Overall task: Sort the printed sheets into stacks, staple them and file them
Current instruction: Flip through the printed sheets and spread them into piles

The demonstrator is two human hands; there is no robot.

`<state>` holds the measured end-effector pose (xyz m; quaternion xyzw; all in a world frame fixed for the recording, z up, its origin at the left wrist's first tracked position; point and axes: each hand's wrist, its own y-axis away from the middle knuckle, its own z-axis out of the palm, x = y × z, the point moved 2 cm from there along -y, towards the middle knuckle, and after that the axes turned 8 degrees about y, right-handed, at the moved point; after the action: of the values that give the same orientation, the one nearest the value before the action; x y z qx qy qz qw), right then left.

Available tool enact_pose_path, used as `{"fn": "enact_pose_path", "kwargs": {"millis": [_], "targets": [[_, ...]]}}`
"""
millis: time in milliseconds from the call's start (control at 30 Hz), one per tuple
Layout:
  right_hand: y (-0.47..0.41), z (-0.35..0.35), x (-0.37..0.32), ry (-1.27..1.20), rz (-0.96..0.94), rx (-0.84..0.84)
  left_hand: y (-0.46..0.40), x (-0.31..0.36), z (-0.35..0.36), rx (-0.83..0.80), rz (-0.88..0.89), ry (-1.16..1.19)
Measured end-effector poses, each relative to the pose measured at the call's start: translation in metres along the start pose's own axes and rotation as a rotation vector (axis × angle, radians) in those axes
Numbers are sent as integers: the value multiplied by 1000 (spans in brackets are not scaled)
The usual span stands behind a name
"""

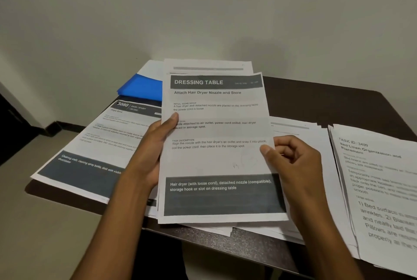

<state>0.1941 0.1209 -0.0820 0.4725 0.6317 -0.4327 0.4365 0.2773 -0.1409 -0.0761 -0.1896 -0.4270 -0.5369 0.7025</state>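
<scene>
White printed sheets cover most of a dark table (316, 94), and sorting is in progress. The left hand (153, 151) grips the left edge of the "DRESSING TABLE" sheet (216, 144), thumb on the printed face, fingers hidden behind the paper. The right hand (293, 162) pinches the right edge of the same sheet between thumb and curled fingers. At least one further sheet (207, 65) shows behind the held one; whether it is also held cannot be determined. Outboard of the left hand lies a "DESK / STUDY" stack (97, 144), overhanging the near table edge. Beyond that hand rests a blue folder (142, 88). Beneath the right hand lies a loose, fanned pile (300, 131); further outboard sits a "Bed Linen" stack (379, 189), also overhanging the edge. Judged status: partial sorting done; no stapler or staples are visible, and filing appears not yet started. Bare table remains only beyond the right hand, so placement room is limited, and the overhanging stacks risk sliding off if nudged.
</scene>
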Motion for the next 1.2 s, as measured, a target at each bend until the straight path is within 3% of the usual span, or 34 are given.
{"fn": "enact_pose_path", "kwargs": {"millis": [300,500,767,967,1200], "targets": [[4,0,-1,113,1,86,6,-1,-5,45,49,-1],[-4,-12,8,317,14,238,18,37,-38,271,276,138],[1,6,14,450,9,227,46,80,-83,457,421,316],[8,35,3,481,-17,184,41,66,-70,437,311,333],[21,57,3,548,-89,105,29,39,-50,259,172,267]]}}
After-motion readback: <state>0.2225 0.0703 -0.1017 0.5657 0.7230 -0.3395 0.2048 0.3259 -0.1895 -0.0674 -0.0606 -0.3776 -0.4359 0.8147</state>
